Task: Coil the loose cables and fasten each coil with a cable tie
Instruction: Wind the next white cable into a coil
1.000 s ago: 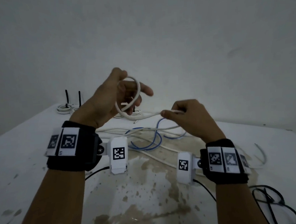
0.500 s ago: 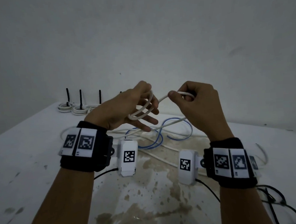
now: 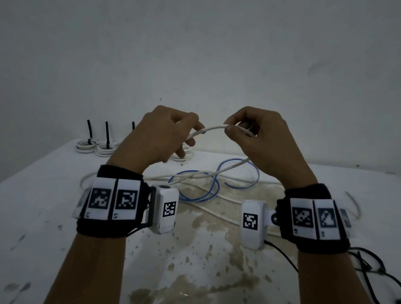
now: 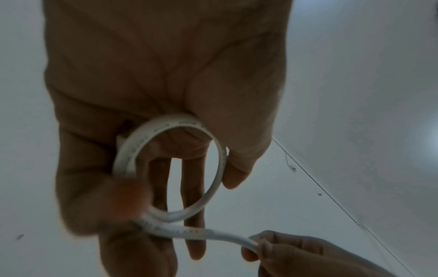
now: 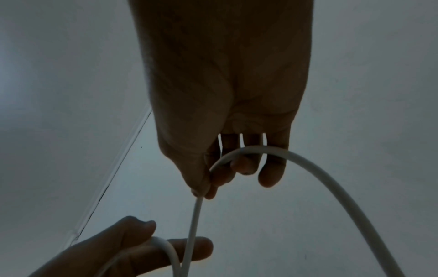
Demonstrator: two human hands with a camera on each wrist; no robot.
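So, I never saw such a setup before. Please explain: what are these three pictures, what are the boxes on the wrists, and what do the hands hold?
No machine here: a person works with bare hands. One camera sits on the head; the white boxes on the wristbands are cameras looking along each hand. The left hand holds a small loop of white cable; the right hand pinches the same cable further along. On the stained white table lie a loose blue cable, more white cable, and finished coils with black ties.
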